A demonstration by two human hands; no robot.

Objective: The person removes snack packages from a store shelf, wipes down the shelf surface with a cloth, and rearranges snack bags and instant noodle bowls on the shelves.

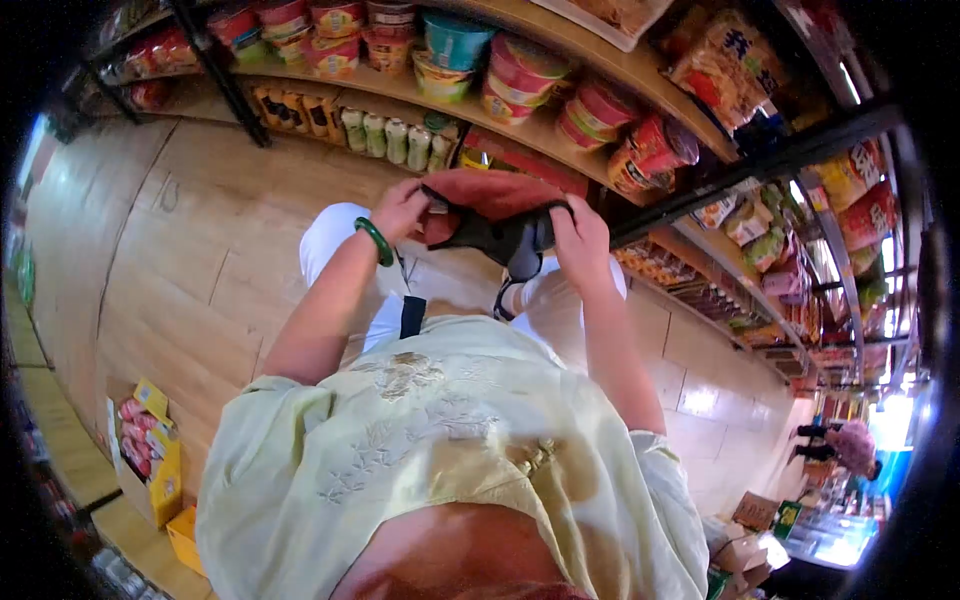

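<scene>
A red and black cloth item [495, 195] is stretched between my two hands, above my knees. My left hand [402, 210], below which a green bangle [374, 242] circles the wrist, pinches its left end. At the right end, my right hand [580, 235] grips the edge with the thumb on top. The black part hangs down in the middle toward my legs. What exactly the item is, I cannot tell.
Shelves [560, 135] with instant noodle tubs [520, 75] and cans [395, 140] stand ahead; packaged snacks fill racks [770, 235] at right. A yellow box [165, 480] of red packets lies lower left. A person [852, 447] is far right, near cardboard boxes [740, 555].
</scene>
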